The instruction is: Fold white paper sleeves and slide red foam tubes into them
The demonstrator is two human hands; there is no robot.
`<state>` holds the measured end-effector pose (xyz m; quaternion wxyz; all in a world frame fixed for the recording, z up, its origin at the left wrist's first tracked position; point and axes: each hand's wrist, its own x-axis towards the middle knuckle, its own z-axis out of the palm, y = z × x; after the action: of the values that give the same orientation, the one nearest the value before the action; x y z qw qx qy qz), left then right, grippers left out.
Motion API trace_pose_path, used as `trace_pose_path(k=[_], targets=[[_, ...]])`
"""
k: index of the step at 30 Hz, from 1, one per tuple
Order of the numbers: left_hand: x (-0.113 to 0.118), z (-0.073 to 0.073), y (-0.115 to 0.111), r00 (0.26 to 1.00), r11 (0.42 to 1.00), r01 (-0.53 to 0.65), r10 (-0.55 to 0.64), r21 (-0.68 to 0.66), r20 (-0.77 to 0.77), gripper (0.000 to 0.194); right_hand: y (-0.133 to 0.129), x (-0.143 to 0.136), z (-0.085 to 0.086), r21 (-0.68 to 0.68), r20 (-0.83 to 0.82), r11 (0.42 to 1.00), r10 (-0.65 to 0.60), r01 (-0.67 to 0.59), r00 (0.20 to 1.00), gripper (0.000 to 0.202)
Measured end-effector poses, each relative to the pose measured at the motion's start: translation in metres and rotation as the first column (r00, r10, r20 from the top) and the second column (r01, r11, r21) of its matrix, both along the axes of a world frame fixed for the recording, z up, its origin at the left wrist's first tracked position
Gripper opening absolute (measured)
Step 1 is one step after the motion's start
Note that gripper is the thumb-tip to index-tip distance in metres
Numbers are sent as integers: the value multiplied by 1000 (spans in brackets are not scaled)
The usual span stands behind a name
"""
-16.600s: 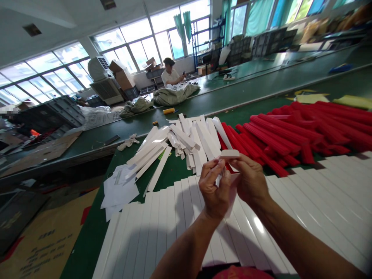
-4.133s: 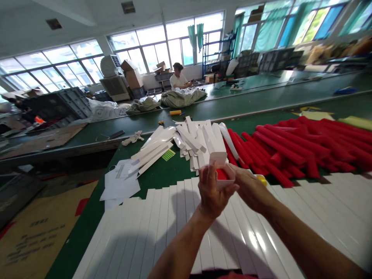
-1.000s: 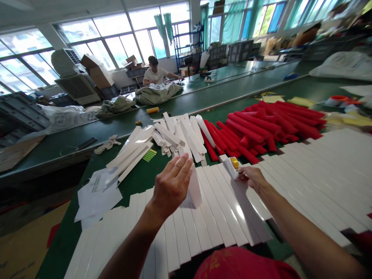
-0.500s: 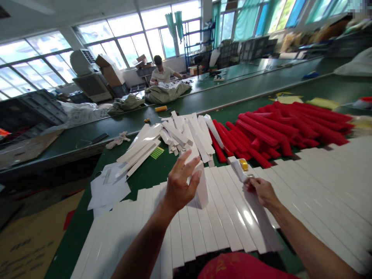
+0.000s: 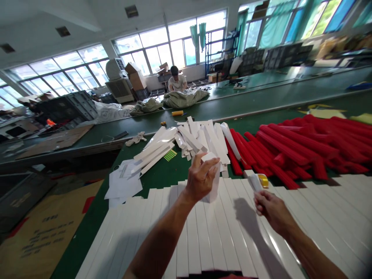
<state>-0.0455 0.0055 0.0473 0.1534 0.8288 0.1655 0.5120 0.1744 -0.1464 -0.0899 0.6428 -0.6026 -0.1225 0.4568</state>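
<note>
Long white boxes (image 5: 203, 228) lie side by side across the front of the green table. My left hand (image 5: 202, 176) is closed round the upper part of an upright white box (image 5: 214, 186) that stands on the row. To the right, my right hand (image 5: 267, 203) has its fingers pinched just below a white tape dispenser with a yellow roll (image 5: 261, 181); what the fingertips hold is too small to make out. Behind my left hand is a heap of white strips and folded card (image 5: 197, 135). Red tubes (image 5: 290, 143) are piled at the right.
White papers (image 5: 124, 180), a green-squared sheet (image 5: 170, 155) and a pale glove (image 5: 136, 138) lie at the left of the table. A yellow object (image 5: 177, 113) rests farther back. Across the tables a person (image 5: 177, 81) sits behind grey-green sacks (image 5: 184, 98).
My left hand has closed from a spread pose onto the upright box. My right hand now appears slightly lower relative to the tape dispenser. The view has shifted to the left.
</note>
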Motion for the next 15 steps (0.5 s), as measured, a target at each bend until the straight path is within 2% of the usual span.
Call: trace_pose_path(k=[2, 4, 6, 7, 10, 12, 15], targets=[[2, -1, -1, 1000, 1000, -4, 4, 3, -10, 24, 13, -26, 52, 196, 80, 971, 120, -134, 990, 36], [3, 0, -4, 999, 1000, -19, 20, 10, -30, 24, 26, -49, 103, 310, 201, 925, 160, -218, 966, 30], [4, 2, -6, 998, 999, -35, 35, 16, -55, 27, 39, -67, 141, 360, 312, 892, 162, -274, 936, 26], [4, 2, -7, 997, 999, -37, 38, 19, -63, 31, 44, -74, 154, 373, 362, 881, 153, -293, 920, 25], [5, 0, -8, 996, 999, -42, 43, 8, -73, 50, 57, -88, 172, 373, 475, 875, 105, -308, 874, 25], [5, -4, -9, 996, 998, -62, 60, -25, -71, 61, 64, -93, 174, 347, 522, 891, 76, -293, 850, 27], [5, -10, -9, 994, 993, -90, 85, -73, -67, 68, 70, -96, 173, 283, 571, 917, 74, -280, 818, 31]])
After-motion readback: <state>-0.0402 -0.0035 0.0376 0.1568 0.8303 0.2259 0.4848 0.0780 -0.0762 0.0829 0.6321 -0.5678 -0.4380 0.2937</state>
